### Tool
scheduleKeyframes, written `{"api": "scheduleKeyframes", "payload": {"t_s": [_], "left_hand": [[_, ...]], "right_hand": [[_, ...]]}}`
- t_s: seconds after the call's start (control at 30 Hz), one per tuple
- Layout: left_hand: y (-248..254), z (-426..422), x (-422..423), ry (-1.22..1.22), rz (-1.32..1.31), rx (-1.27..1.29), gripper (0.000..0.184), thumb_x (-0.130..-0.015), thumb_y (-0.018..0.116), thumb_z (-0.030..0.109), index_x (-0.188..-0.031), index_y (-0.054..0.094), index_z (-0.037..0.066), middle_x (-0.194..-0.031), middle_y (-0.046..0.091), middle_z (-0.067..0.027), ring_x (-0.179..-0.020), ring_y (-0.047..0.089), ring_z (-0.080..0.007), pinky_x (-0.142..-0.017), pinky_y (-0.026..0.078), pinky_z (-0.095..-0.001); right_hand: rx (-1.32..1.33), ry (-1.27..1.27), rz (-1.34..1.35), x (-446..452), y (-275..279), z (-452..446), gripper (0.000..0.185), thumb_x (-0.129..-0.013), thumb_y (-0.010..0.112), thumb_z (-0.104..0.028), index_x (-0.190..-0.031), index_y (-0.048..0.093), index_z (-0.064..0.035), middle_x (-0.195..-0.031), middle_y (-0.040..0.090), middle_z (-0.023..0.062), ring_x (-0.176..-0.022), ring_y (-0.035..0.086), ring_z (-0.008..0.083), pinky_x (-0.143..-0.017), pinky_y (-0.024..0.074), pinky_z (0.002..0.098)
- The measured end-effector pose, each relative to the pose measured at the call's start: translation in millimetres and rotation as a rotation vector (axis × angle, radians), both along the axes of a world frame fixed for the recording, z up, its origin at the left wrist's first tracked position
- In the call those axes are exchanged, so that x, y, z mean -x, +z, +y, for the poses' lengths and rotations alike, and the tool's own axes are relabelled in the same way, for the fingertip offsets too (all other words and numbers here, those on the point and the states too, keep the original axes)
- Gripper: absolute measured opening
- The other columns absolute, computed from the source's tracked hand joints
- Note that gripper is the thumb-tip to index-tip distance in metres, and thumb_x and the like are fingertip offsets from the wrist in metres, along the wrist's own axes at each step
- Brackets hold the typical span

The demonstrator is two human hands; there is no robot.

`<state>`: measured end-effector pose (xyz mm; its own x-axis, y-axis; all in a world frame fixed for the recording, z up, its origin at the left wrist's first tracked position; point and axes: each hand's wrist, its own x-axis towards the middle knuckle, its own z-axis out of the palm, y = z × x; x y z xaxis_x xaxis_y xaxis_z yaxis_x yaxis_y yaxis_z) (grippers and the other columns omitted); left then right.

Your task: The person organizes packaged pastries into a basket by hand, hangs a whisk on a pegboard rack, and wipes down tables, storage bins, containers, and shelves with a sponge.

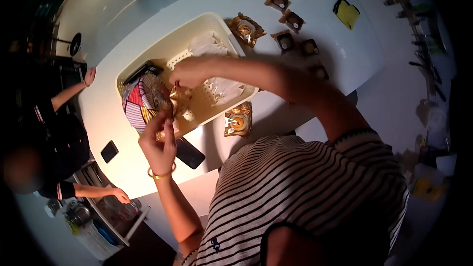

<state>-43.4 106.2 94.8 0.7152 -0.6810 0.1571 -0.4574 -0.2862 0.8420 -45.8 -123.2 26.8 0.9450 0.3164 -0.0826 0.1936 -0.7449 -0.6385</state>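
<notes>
I'm watching my right hand (191, 72) hovering over the cream plastic basket (162, 51), its bent fingers pinching the top of a crinkled, shiny gold packet (181, 100). That packet is hanging inside the basket, right beside a rounded bag (146, 99) patterned in red, yellow and striped panels. My left hand (158, 144), gold bangle (161, 173) gleaming at the wrist, is resting at the bag's near side with its fingers bent; I can't tell whether they're gripping anything. Pale, filmy packets (227, 91) are lying loosely on the basket's perforated floor. Outside, a flat, squarish foil pack (238, 119) is catching the light on the smooth white tabletop (108, 123), near a glossy dark phone (189, 153). Beyond the basket, small wrapped rounds (293, 21) are sitting scattered, and a soft yellow pouch (347, 14) is lying near them.
</notes>
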Motion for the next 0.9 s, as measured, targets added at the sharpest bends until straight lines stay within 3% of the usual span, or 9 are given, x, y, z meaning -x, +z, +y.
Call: {"api": "scheduleKeyframes", "payload": {"t_s": [0.1, 0.13, 0.17, 0.27, 0.33, 0.5, 0.6, 0.73, 0.9], "left_hand": [[-2.8, -32.8, -19.9, -0.078, 0.004, -0.083, 0.039, -0.079, 0.063, 0.004, -0.115, 0.052, -0.004, -0.09, 0.065, -0.0118, -0.071, 0.063, -0.0176, -0.067, 0.049, -0.0271], [-23.7, -42.3, -41.5, -0.184, -0.545, -0.091, 0.05, -0.078, 0.064, 0.004, -0.123, 0.045, -0.004, -0.093, 0.064, -0.0125, -0.073, 0.063, -0.0168, -0.065, 0.049, -0.0265], [-37.7, -52.5, -47.3, -0.185, -0.545, -0.096, 0.05, -0.078, 0.064, 0.004, -0.123, 0.045, -0.004, -0.093, 0.064, -0.0125, -0.073, 0.063, -0.0168, -0.065, 0.049, -0.0265], [-46.2, -71.6, -52.1, -0.114, 0.085, -0.164, 0.049, -0.079, 0.066, 0.006, -0.122, 0.046, -0.003, -0.09, 0.064, -0.0086, -0.075, 0.063, -0.0142, -0.063, 0.049, -0.0259], [-35.4, -88.3, -43.9, 0.135, 0.622, 0.222, 0.033, -0.082, 0.065, 0.008, -0.111, 0.055, -0.001, -0.08, 0.063, -0.0034, -0.07, 0.06, -0.0101, -0.058, 0.047, -0.023], [-62.6, -102.9, -59.9, 0.141, 0.757, 0.276, 0.011, -0.088, 0.058, 0.01, -0.089, 0.064, 0.001, -0.072, 0.06, 0.0013, -0.06, 0.051, -0.0048, -0.055, 0.042, -0.0188], [-69.4, -113.1, -94.0, 0.042, 0.259, 0.214, 0.017, -0.089, 0.057, 0.013, -0.087, 0.063, -0.003, -0.069, 0.06, -0.001, -0.06, 0.049, -0.005, -0.056, 0.041, -0.0204], [-52.9, -130.8, -114.4, -0.079, -0.358, -0.167, 0.015, -0.084, 0.057, 0.016, -0.086, 0.066, 0.004, -0.071, 0.064, -0.0125, -0.06, 0.06, -0.0259, -0.057, 0.047, -0.0344], [-78.8, -151.2, -109.5, -0.25, -0.801, -0.457, 0.013, -0.079, 0.056, 0.019, -0.087, 0.065, 0.013, -0.08, 0.065, -0.01, -0.072, 0.063, -0.0279, -0.064, 0.049, -0.0393]], "right_hand": [[-0.153, -0.111, -0.089, 11.7, 24.1, -26.2, 0.013, -0.078, 0.052, -0.011, -0.085, 0.062, -0.0058, -0.075, 0.064, 0.0133, -0.071, 0.062, 0.0275, -0.065, 0.0476, 0.0389], [-0.252, -0.111, -0.124, 9.0, 20.1, -37.2, 0.013, -0.083, 0.051, -0.011, -0.089, 0.06, -0.0039, -0.076, 0.063, 0.0093, -0.067, 0.061, 0.0197, -0.062, 0.0476, 0.0331], [-0.257, -0.111, -0.125, 12.0, 21.9, -42.6, 0.013, -0.083, 0.051, -0.011, -0.089, 0.06, -0.0039, -0.076, 0.063, 0.0093, -0.067, 0.061, 0.0197, -0.062, 0.0476, 0.0331], [-0.654, -0.425, 0.073, 21.6, 31.2, -53.6, 0.013, -0.088, 0.049, -0.012, -0.093, 0.057, -0.0025, -0.077, 0.061, 0.0041, -0.064, 0.058, 0.0126, -0.057, 0.047, 0.0282], [-0.704, -0.85, 0.087, 29.8, 25.7, -53.6, 0.015, -0.09, 0.048, -0.014, -0.096, 0.055, -0.0023, -0.078, 0.058, 0.0016, -0.061, 0.054, 0.0087, -0.051, 0.0463, 0.0245], [-0.818, -1.058, 0.021, 49.0, 13.8, -41.9, 0.011, -0.086, 0.049, -0.01, -0.087, 0.055, -0.0008, -0.067, 0.057, 0.0053, -0.05, 0.058, 0.0142, -0.048, 0.048, 0.0256], [-0.876, -0.958, -0.147, 66.0, 7.5, -66.5, 0.008, -0.08, 0.055, -0.004, -0.087, 0.059, -0.0014, -0.068, 0.061, 0.0089, -0.063, 0.065, 0.0164, -0.052, 0.0495, 0.0256], [-0.52, -1.162, -0.476, 94.5, -28.4, -165.2, 0.014, -0.076, 0.06, -0.008, -0.089, 0.062, -0.0031, -0.076, 0.066, 0.0115, -0.065, 0.066, 0.0199, -0.061, 0.0508, 0.0288], [0.281, -1.081, 0.109, 100.5, -57.2, -175.9, 0.058, -0.068, 0.068, -0.024, -0.121, 0.048, -0.0087, -0.112, 0.057, 0.0166, -0.104, 0.055, 0.0329, -0.086, 0.0464, 0.0376]]}}
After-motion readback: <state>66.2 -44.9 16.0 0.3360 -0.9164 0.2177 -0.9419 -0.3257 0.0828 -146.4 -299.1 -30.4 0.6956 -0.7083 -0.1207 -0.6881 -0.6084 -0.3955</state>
